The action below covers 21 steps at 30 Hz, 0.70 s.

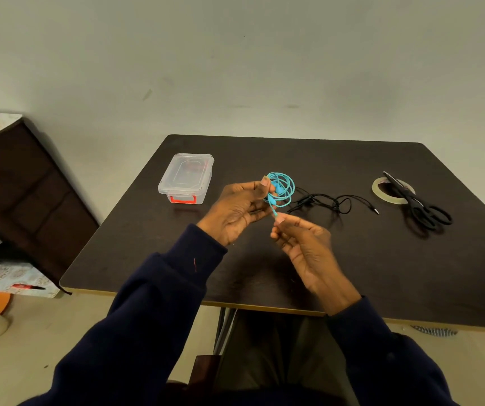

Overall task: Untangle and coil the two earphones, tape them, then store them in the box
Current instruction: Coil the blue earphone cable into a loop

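Blue earphone (280, 189) is hanging nearly coiled over the table (308, 159), the left hand (236, 210) gripping its loops while the right hand (302, 244) is pinching the tail end; black earphone (335, 202) is lying loose just beyond, tape roll (380, 192) waiting unused, box (187, 177) sitting closed

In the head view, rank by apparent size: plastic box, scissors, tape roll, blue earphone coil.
1. plastic box
2. scissors
3. tape roll and blue earphone coil: alike; the coil is held up, nearer the camera.
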Available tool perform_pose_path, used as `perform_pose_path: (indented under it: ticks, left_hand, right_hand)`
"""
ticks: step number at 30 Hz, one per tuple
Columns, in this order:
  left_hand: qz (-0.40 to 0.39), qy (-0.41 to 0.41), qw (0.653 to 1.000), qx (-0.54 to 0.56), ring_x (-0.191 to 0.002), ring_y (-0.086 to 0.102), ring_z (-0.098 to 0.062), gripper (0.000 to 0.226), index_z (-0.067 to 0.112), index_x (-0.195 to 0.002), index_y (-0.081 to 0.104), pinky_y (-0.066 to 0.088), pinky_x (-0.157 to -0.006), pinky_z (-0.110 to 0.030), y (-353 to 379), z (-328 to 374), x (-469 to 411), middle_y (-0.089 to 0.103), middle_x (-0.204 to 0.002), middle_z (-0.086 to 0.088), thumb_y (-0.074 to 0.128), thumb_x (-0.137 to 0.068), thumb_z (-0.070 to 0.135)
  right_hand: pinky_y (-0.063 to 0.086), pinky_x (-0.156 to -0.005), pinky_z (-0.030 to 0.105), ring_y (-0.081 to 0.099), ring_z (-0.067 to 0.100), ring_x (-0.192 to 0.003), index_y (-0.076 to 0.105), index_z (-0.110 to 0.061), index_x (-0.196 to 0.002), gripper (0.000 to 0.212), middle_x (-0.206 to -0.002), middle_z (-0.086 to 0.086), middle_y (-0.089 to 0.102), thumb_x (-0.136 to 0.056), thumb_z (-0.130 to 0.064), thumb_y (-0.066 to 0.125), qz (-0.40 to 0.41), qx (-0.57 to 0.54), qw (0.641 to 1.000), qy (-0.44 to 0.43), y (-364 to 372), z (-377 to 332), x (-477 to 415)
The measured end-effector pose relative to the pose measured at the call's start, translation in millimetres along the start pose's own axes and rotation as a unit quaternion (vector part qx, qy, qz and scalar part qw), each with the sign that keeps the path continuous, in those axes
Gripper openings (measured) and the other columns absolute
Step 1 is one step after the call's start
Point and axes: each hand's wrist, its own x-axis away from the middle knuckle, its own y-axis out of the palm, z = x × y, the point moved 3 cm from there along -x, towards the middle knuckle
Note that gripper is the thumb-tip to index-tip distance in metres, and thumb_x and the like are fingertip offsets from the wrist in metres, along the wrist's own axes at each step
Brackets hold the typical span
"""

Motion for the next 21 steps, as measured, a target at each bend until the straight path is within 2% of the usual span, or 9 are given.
perform_pose_path:
  ticks: [3, 8, 11, 14, 16, 19, 21]
  left_hand:
    - [0.002, 0.005, 1.0, -0.025, -0.099, 0.07, -0.02, 0.019, 0.005, -0.096, 0.072, 0.055, -0.093, -0.034, 4, -2, 0, 0.076, -0.102, -0.008, 0.062, -0.098, 0.021]
    - [0.011, 0.014, 0.993, -0.12, -0.115, 0.067, -0.027, 0.026, 0.007, -0.099, 0.075, 0.049, -0.104, -0.04, 4, -1, -2, 0.077, -0.109, -0.007, 0.063, -0.097, 0.03]
    - [0.02, 0.013, 0.985, -0.169, -0.106, 0.062, -0.021, 0.027, 0.011, -0.093, 0.077, 0.043, -0.091, -0.033, 4, -1, -5, 0.078, -0.102, -0.001, 0.065, -0.095, 0.035]
    - [0.017, 0.004, 0.988, -0.155, -0.096, 0.056, -0.019, 0.021, 0.014, -0.086, 0.077, 0.041, -0.079, -0.026, 6, -2, -9, 0.078, -0.096, -0.001, 0.067, -0.094, 0.03]
    - [0.003, 0.009, 0.991, -0.132, -0.096, 0.054, -0.024, 0.022, 0.011, -0.083, 0.077, 0.044, -0.084, -0.029, 8, -2, -10, 0.076, -0.097, -0.007, 0.066, -0.096, 0.025]
    - [0.0, 0.028, 0.988, -0.155, -0.097, 0.059, -0.024, 0.024, 0.01, -0.083, 0.074, 0.049, -0.087, -0.031, 13, -1, -9, 0.075, -0.09, -0.003, 0.061, -0.099, 0.021]
    - [-0.004, 0.054, 0.977, -0.205, -0.09, 0.067, -0.017, 0.023, 0.008, -0.086, 0.073, 0.054, -0.08, -0.022, 15, 0, -8, 0.075, -0.091, -0.003, 0.059, -0.101, 0.019]
  right_hand:
    - [0.062, -0.071, 0.028, 0.073, 0.024, -0.08, 0.07, 0.009, -0.103, 0.015, -0.089, 0.018, 0.074, -0.091, 0.009, 0.062, -0.009, -0.046, 0.998, 0.032, 0, 1, -6]
    - [0.063, -0.076, 0.031, 0.076, 0.028, -0.086, 0.07, 0.011, -0.096, 0.012, -0.09, 0.021, 0.075, -0.09, 0.012, 0.06, -0.022, -0.086, 0.995, 0.053, -2, 7, -6]
    - [0.062, -0.072, 0.028, 0.076, 0.026, -0.085, 0.072, 0.007, -0.098, 0.013, -0.091, 0.02, 0.076, -0.089, 0.011, 0.062, -0.029, -0.077, 0.994, 0.072, -2, 11, -4]
    - [0.061, -0.07, 0.026, 0.075, 0.022, -0.08, 0.073, 0.005, -0.099, 0.014, -0.09, 0.016, 0.075, -0.089, 0.008, 0.064, -0.037, -0.079, 0.992, 0.095, 1, 15, -3]
    - [0.06, -0.069, 0.025, 0.073, 0.02, -0.077, 0.073, 0.003, -0.097, 0.014, -0.088, 0.014, 0.075, -0.088, 0.008, 0.064, -0.038, -0.09, 0.99, 0.106, 4, 17, -2]
    - [0.059, -0.066, 0.023, 0.071, 0.018, -0.073, 0.072, 0.002, -0.094, 0.013, -0.083, 0.011, 0.073, -0.089, 0.009, 0.062, -0.02, -0.116, 0.987, 0.109, 2, 15, -4]
    - [0.059, -0.064, 0.023, 0.071, 0.018, -0.072, 0.071, 0.004, -0.097, 0.014, -0.084, 0.012, 0.073, -0.09, 0.011, 0.06, -0.008, -0.14, 0.985, 0.102, 0, 13, -6]
